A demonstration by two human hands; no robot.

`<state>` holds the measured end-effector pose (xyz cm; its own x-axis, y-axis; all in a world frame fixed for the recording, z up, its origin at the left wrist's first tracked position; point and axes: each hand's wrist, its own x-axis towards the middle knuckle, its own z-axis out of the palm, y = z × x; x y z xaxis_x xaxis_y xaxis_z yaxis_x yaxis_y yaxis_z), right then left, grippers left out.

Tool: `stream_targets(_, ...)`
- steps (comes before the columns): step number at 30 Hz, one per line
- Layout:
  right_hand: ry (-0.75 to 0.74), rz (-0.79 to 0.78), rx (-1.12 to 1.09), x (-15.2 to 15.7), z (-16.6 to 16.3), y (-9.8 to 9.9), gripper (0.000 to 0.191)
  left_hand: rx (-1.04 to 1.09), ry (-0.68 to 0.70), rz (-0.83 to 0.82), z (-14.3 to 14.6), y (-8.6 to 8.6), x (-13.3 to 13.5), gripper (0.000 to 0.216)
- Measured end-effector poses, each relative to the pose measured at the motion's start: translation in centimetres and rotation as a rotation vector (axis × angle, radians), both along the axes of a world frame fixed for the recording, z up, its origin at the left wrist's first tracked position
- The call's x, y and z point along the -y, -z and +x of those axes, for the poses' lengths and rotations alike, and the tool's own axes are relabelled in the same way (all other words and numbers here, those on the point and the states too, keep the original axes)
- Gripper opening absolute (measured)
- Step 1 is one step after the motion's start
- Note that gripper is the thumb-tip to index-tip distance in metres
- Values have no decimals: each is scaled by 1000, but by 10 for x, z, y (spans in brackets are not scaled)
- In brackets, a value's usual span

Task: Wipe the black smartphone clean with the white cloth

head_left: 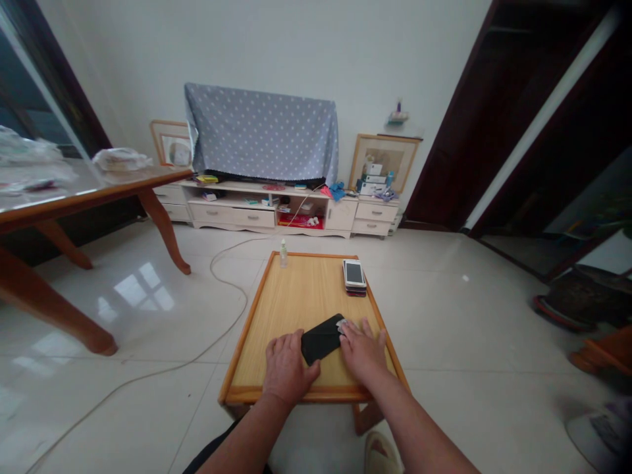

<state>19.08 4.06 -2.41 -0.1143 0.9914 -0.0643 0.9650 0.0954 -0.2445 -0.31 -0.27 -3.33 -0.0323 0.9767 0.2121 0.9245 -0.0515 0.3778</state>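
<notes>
Two hands, left hand (286, 368) and right hand (363, 349), press flat-fingered on a black phone (320, 339), hiding its edges.

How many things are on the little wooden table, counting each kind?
Black phone under the left hand and right hand: 1
Stacked phones, count in the pile unclear: 1 pile
Small bottle: 1
Total: 3

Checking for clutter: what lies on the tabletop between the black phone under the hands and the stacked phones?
Nothing: in the head view, bare wood separates the black phone from the stacked phones.
</notes>
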Motion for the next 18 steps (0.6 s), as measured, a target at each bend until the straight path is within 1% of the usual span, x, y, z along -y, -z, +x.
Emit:
stream_targets(1,31,7,13,-2,5,0,47,2,-4,-9,0,-1,0,66)
stream_targets(3,32,31,17,-1,9,1,46,8,-7,-21,1,-3,0,66)
stream_targets(7,-119,88,-65,15,-2,2,39,8,4,-12,2,-3,0,65)
stream_targets(9,-142,99,-96,16,-5,0,32,1,5,-4,3,-3,0,64)
stream_targets(12,-32,105,-89,3,1,-4,23,-15,-20,-9,8,-9,1,62)
stream_targets(15,90,114,-163,-17,13,-4,15,-24,-36,-23,14,-17,2,59)
stream_targets(16,120,107,-204,-23,16,-2,14,-26,-40,-26,15,-18,3,59)
stream_targets(18,161,84,-270,-32,21,1,20,-30,-49,-28,17,-20,3,58)
